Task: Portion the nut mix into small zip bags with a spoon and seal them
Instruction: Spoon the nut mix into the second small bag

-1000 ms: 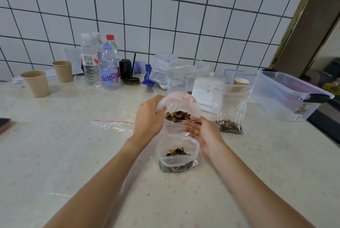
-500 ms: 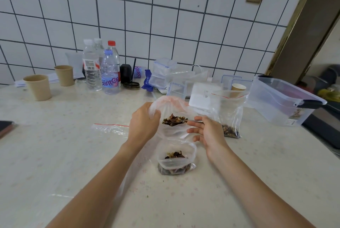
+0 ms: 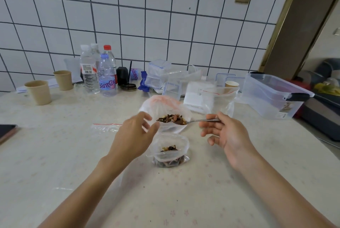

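Note:
My left hand [image 3: 135,135] holds the left rim of the open clear nut mix bag [image 3: 165,105], with thumb and fingers around the plastic. A metal spoon [image 3: 195,121] heaped with nut mix [image 3: 171,118] hovers level at the bag's mouth. My right hand [image 3: 225,134] pinches the spoon's handle end, palm turned up. Just below, a small zip bag [image 3: 170,152] stands open on the table with some nuts in its bottom. Behind my right hand stands another zip bag [image 3: 219,99] with a red strip. An empty zip bag [image 3: 104,127] lies flat to the left.
Water bottles [image 3: 107,75] and paper cups [image 3: 38,91] stand at the back left by the tiled wall. Clear plastic boxes [image 3: 158,73] and a large clear tub [image 3: 272,95] fill the back right. A phone [image 3: 6,132] lies at the left table edge.
The loaded spoon has been drawn to the right, and my right hand moved right and opened its palm upward. My left hand stays at the bag's rim.

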`<state>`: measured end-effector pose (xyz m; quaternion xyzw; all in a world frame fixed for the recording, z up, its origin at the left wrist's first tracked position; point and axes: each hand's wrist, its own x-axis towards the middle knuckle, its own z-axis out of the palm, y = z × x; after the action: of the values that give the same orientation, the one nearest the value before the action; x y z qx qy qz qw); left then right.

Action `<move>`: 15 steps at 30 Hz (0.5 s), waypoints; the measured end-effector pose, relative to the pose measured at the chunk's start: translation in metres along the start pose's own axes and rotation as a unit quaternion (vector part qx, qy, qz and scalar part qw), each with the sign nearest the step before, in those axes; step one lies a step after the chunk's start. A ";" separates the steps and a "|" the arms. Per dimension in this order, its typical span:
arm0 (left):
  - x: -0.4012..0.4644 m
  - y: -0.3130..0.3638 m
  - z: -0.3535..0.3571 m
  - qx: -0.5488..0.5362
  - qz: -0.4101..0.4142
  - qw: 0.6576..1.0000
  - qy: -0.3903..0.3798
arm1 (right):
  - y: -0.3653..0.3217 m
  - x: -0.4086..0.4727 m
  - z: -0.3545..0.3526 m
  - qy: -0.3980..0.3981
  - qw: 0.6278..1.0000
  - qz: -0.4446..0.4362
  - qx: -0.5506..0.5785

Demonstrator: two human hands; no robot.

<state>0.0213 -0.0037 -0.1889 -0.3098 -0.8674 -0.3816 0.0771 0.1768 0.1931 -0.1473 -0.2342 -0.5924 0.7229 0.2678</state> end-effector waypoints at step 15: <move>-0.025 0.003 0.010 -0.117 -0.027 0.990 -0.072 | 0.041 -0.047 -0.030 -0.164 0.778 -0.386 -0.467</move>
<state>0.0437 -0.0072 -0.2031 -0.3199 -0.8279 -0.4594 -0.0328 0.2269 0.1779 -0.1918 0.0393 -0.9331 0.2207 0.2810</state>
